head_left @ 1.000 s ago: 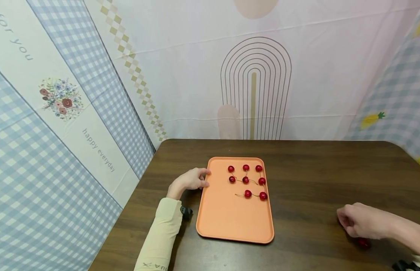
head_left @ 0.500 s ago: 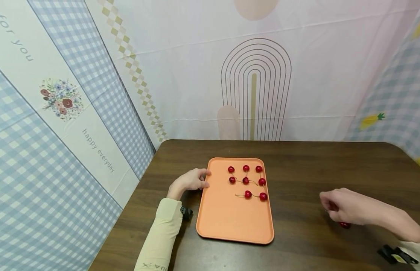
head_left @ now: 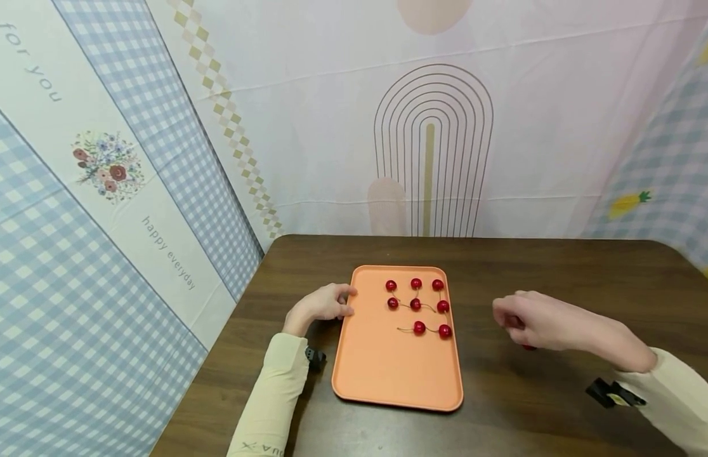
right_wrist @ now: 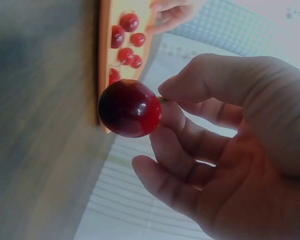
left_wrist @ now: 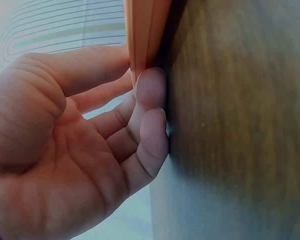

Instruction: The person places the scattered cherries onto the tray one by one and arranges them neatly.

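An orange tray (head_left: 382, 374) lies on the brown table, with several red cherries (head_left: 415, 304) in rows on its far and right part. My left hand (head_left: 324, 303) grips the tray's left rim; in the left wrist view, the thumb lies on the rim and curled fingertips (left_wrist: 152, 90) are against the outer wall and table. To the right of the tray, my right hand (head_left: 542, 320) is above the table. It pinches a cherry (right_wrist: 130, 108) by its stem between thumb and finger, the fruit hanging below. In the head view that cherry is mostly hidden beneath the hand.
Brown wood table (head_left: 588, 273) extends to the right of the tray. Behind it hangs a pale printed cloth (head_left: 308, 139), and a blue checked cloth (head_left: 45, 273) hangs on the left. Both wrists wear black straps (head_left: 615, 393).
My right hand has moved left and away from me across the table, towards the tray, carrying the cherry. The left hand and the tray have stayed in place.
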